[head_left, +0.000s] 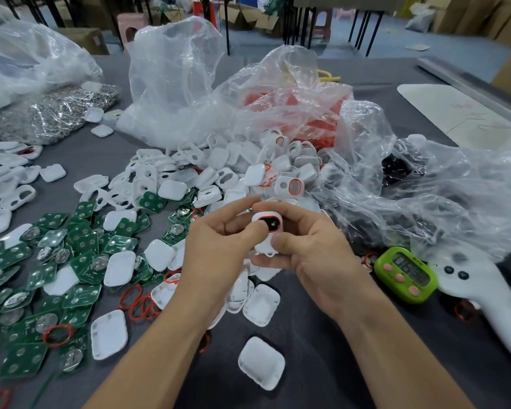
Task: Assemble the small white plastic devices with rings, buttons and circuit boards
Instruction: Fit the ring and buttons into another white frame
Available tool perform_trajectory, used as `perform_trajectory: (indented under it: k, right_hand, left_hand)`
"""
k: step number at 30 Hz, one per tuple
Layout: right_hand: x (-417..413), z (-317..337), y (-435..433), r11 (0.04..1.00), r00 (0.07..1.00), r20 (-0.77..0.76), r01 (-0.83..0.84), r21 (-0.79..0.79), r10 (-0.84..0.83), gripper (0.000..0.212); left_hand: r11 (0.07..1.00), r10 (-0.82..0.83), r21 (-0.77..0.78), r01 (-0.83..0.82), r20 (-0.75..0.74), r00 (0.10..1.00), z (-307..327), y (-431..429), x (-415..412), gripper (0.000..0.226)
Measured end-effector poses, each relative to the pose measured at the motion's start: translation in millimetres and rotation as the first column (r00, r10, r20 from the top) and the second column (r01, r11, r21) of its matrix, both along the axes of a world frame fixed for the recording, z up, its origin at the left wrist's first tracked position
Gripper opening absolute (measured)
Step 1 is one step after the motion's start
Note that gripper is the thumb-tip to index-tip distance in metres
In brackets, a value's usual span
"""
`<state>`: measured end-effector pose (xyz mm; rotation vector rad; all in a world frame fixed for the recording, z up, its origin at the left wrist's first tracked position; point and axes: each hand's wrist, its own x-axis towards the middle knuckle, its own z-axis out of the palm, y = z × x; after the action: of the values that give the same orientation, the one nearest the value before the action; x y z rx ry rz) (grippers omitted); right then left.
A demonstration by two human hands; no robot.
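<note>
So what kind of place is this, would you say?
Probably a small factory assembly bench: heaps of white plastic shells and green circuit boards on a grey table, bulk plastic bags of parts, cardboard boxes behind.

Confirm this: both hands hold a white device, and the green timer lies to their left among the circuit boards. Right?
Wrong side. In the head view the left hand and right hand do hold the device, but the timer lies to their right, beside a white controller; the circuit boards are on the left.
</note>
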<state>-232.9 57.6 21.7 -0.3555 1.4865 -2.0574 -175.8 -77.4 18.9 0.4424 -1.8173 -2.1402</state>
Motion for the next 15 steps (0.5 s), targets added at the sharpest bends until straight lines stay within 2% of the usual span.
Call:
perform_trajectory:
  k: [7,11,15]
  right_hand:
    - [4.9,-1.9,-1.2,0.999,0.988,-0.154,-0.002,0.051,0.01,0.053]
    - [4.7,-3.0,-1.9,0.997,0.987,-0.162,0.032,0.067,-0.021,0.05]
    - [4.1,-4.6,-4.0,0.996,0.979,-0.201,0.056,0.074,-0.041,0.048]
  left_hand:
    - [0.994,0.068,0.087,-0.069,0.018,0.998,3.1,-1.5,0.6,0.031]
    - [0.999,-0.007,0.039,0.006,0.02,1.0,3.8,-3.1,1.8,0.029]
    - [0.998,-0.052,-0.018,0.052,0.006,0.999,5.9,4.0,2.7,0.038]
